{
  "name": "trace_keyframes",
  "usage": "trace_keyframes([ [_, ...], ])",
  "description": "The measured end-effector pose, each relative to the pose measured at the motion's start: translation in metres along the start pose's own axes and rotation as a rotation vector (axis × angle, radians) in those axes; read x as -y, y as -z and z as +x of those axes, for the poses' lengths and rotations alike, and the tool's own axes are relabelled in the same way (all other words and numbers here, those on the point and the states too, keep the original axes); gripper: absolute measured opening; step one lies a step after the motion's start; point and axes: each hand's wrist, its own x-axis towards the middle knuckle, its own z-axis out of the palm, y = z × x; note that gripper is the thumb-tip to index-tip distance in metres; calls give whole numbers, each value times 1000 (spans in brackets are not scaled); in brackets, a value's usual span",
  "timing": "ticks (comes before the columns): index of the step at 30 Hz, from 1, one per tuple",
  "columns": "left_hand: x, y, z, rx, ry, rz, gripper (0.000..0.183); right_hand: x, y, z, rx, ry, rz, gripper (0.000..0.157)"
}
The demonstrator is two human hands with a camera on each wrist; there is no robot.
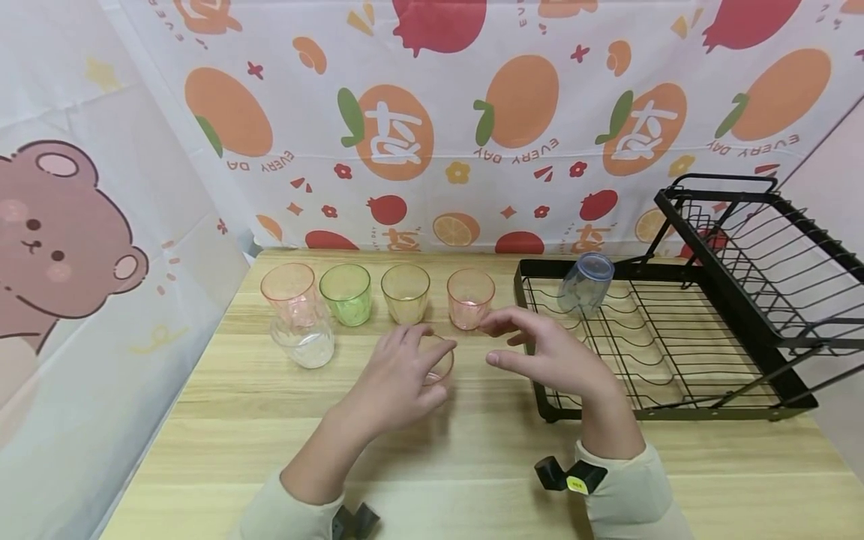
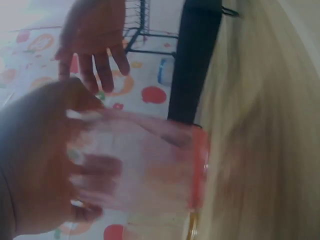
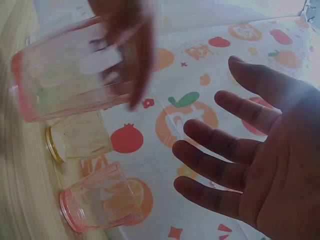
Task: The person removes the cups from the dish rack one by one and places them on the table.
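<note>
My left hand (image 1: 405,371) grips a clear pink-tinted glass (image 2: 150,160) from above, fingers around its upper part and its red-tinted end toward the table. Much of that glass is hidden by the hand in the head view. To the right, my right hand (image 1: 550,352) holds nothing; its fingers (image 3: 215,155) are spread and apart from the glass. Behind the hands stand a pink glass (image 1: 470,296), a yellow glass (image 1: 405,296) and a green glass (image 1: 346,296). Farther left, a clear glass (image 1: 309,343) stands in front of another pink glass (image 1: 288,281).
A black two-tier dish rack (image 1: 529,300) occupies the right side of the wooden table (image 1: 270,450). One bluish glass (image 1: 586,285) sits upside down at the back left of its lower tier. A fruit-print cloth (image 1: 466,187) hangs behind the table.
</note>
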Motion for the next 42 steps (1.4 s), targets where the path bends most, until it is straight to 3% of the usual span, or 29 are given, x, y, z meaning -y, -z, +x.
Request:
trace_keyframes([
  [5, 16, -1, -8, 92, 135, 112, 57, -2, 2, 0, -4, -22, 0, 38],
  [12, 41, 0, -10, 77, 244, 114, 56, -3, 4, 0, -7, -41, 13, 33],
  [22, 59, -10, -8, 102, 254, 146, 57, -5, 6, 0, -5, -46, 8, 35],
  [27, 63, -11, -4, 93, 245, 164, 57, -10, 22, -1, -56, -78, -20, 34],
  [31, 65, -11, -3, 92, 252, 166, 57, -18, 51, 5, -99, -177, -139, 39],
  [35, 67, -11, -2, 100, 255, 169, 58, -28, 85, 16, -115, -310, -349, 47],
  [38, 68, -11, -2, 100, 249, 175, 58, -42, 106, 23, -103, -416, -485, 53],
  [42, 66, -12, -2, 95, 251, 173, 59, -69, 122, 31, -55, -500, -581, 61],
])
